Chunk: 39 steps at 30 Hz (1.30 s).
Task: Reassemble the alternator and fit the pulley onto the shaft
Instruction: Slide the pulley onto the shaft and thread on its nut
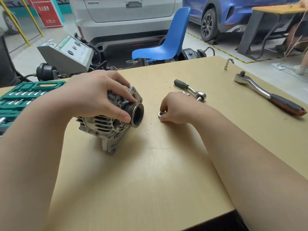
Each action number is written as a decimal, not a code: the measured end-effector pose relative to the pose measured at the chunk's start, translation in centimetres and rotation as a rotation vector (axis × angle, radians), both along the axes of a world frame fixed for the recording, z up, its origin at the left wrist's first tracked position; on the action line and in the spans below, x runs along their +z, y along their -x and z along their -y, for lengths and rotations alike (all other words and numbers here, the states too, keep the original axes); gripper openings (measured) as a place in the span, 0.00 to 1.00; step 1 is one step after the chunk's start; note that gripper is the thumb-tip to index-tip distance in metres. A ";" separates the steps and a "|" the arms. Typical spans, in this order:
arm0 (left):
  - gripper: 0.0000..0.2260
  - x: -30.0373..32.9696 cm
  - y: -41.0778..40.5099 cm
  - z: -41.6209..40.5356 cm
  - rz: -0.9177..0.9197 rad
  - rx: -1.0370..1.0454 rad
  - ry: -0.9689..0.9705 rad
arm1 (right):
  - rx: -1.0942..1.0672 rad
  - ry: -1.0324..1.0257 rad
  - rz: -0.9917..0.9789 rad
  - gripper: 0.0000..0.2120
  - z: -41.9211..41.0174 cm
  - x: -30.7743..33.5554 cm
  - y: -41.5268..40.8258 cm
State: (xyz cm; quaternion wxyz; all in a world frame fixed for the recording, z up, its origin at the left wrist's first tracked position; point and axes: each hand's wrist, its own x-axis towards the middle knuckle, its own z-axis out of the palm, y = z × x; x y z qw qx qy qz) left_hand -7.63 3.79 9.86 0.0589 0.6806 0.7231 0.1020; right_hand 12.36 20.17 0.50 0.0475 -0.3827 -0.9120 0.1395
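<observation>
A grey alternator point(103, 125) lies on the tan table point(150, 172), left of centre, its shaft end facing right. A dark grooved pulley point(135, 114) sits on that end. My left hand point(98, 97) grips the alternator from above, thumb and fingertips curled around the pulley's grooves. To the right, my right hand point(175, 108) rests on the table and pinches a small metal nut point(161, 114) that lies on the surface. The shaft inside the pulley is hidden.
A small ratchet point(191, 90) lies just beyond my right hand. A large ratchet with a dark handle point(270, 95) lies at the right edge, an extension bit point(227, 64) behind it. A green socket case point(21, 97) is at the left. A blue chair point(166, 44) stands behind.
</observation>
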 end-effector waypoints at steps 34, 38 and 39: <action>0.22 -0.2 -0.4 -0.1 0.131 0.077 -0.082 | 0.077 0.374 -0.915 0.07 7.0 -0.7 1.1; 0.22 -0.2 -0.2 -0.2 0.127 0.068 -0.076 | 0.066 0.437 -0.894 0.07 6.2 -0.1 0.8; 0.22 -0.2 -0.1 -0.2 0.128 0.067 -0.069 | 0.044 0.521 -0.906 0.07 5.7 0.1 0.6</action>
